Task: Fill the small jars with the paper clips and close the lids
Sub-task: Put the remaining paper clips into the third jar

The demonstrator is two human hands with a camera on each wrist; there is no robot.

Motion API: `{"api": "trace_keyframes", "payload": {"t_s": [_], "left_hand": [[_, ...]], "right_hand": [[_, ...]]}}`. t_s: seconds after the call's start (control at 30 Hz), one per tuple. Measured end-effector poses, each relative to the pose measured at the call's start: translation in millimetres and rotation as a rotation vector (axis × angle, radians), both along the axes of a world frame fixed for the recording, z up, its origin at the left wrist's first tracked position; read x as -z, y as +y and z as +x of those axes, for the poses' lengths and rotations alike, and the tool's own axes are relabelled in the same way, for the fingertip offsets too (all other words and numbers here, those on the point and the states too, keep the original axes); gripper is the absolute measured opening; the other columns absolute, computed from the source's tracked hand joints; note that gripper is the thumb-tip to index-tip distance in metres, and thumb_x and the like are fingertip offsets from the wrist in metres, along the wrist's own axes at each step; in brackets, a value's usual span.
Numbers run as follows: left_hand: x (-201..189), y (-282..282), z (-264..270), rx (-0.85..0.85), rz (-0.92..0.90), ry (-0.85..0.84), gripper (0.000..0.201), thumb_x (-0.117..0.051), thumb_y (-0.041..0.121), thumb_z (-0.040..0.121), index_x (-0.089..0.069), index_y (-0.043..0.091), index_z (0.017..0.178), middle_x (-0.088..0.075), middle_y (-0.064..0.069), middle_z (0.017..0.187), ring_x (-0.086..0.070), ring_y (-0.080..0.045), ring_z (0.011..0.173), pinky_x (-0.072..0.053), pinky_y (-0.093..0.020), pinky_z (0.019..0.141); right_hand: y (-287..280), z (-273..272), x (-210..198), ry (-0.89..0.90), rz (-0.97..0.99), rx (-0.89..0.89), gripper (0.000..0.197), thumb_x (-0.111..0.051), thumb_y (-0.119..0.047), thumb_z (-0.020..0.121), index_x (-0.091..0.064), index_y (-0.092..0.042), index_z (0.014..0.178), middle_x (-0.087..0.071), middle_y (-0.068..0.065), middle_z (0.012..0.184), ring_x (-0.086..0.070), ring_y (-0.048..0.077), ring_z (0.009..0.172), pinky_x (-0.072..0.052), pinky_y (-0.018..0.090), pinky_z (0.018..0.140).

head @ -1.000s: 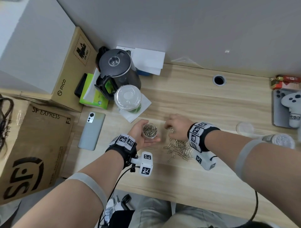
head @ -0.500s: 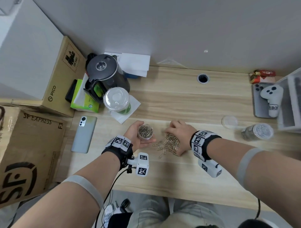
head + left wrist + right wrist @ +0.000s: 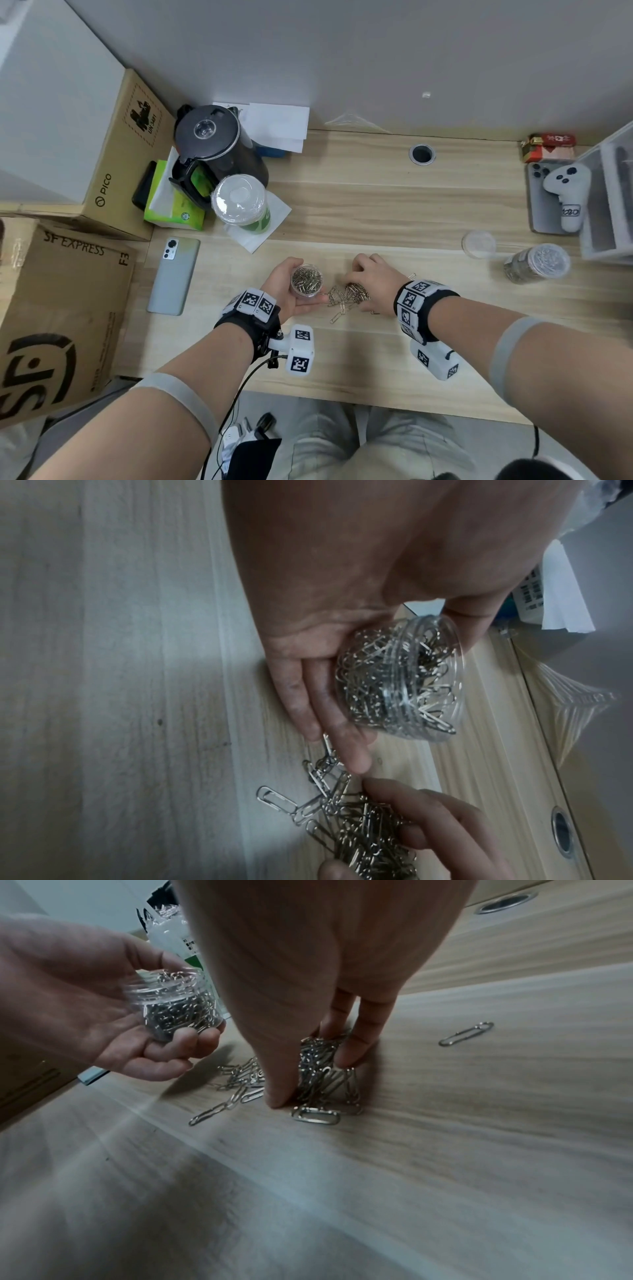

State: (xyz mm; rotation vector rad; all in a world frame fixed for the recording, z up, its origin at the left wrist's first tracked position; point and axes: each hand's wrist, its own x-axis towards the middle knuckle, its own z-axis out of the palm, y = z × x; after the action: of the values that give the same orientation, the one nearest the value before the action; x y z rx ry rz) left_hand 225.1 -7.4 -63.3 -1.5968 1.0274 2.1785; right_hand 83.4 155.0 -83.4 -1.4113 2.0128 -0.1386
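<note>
My left hand (image 3: 287, 291) (image 3: 329, 631) cups a small clear jar (image 3: 306, 279) (image 3: 400, 680) (image 3: 178, 1004), lidless and nearly full of paper clips, just above the wooden desk. Right beside it lies a pile of loose paper clips (image 3: 346, 296) (image 3: 359, 823) (image 3: 318, 1069). My right hand (image 3: 371, 282) (image 3: 308, 1047) bears down on the pile, thumb and fingers pinching a bunch of clips. A second jar (image 3: 536, 263), full and lidded, lies at the right, and a loose clear lid (image 3: 478, 244) sits next to it. A single clip (image 3: 466, 1033) lies apart to the right.
A phone (image 3: 174, 275) lies left of my hands. Behind stand a black kettle (image 3: 219, 147), a lidded plastic cup (image 3: 241, 202) on a napkin and a green tissue box (image 3: 174, 209). Cardboard boxes (image 3: 61, 308) flank the left edge. A white controller (image 3: 565, 192) and a clear bin (image 3: 609, 192) are at the right.
My right hand has swept the scattered clips together toward the jar and now pinches a bunch of them. The left hand keeps holding the jar.
</note>
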Motion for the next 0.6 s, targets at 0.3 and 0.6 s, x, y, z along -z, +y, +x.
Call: {"api": "trace_keyframes", "payload": {"t_s": [0.3,0.6], "left_hand": [[3.1,6.5,-1.2,0.022,-0.01,-0.004,0.044,-0.041,0.042,0.097,-0.061,0.006,0.113,-0.074,-0.017,0.087,-0.07,-0.036,0.083,-0.048,-0.046,0.105],[5.6,7.6,-5.1,0.032,-0.009,-0.016,0.045,-0.043,0.042,0.097,-0.06,0.005,0.115,-0.073,-0.018,0.091,-0.071,-0.037,0.084,-0.05,-0.045,0.101]], "right_hand": [[0.2,2.4,0.4,-0.06,-0.039,0.095,0.024,-0.068,-0.015,0.085,-0.067,-0.021,0.108,-0.047,0.004,0.111,-0.038,0.021,0.101,-0.04,0.038,0.095],[-4.2,5.8,-2.6,-0.054,-0.02,0.196,0.022,-0.058,-0.005,0.082,-0.068,-0.011,0.101,-0.053,0.011,0.106,-0.048,0.03,0.104,-0.041,0.036,0.09]]}}
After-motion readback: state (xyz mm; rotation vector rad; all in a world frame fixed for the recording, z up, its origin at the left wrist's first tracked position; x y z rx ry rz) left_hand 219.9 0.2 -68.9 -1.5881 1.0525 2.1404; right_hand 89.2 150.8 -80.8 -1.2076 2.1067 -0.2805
